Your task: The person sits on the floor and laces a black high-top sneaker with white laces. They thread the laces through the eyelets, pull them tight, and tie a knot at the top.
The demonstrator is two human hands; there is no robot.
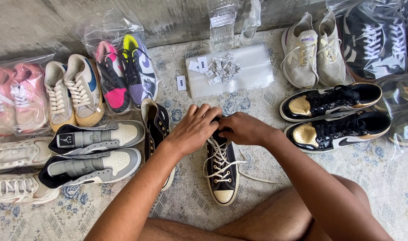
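The black high-top sneaker has cream laces and a cream toe cap. Left of it lie grey-and-cream high-tops; right of it, glossy black-and-gold high-tops. Beneath it, the rug shows a faded blue floral pattern on cream.

We look steeply down from our head-worn camera, close over our own forearms, facing a rug that runs to a wall.
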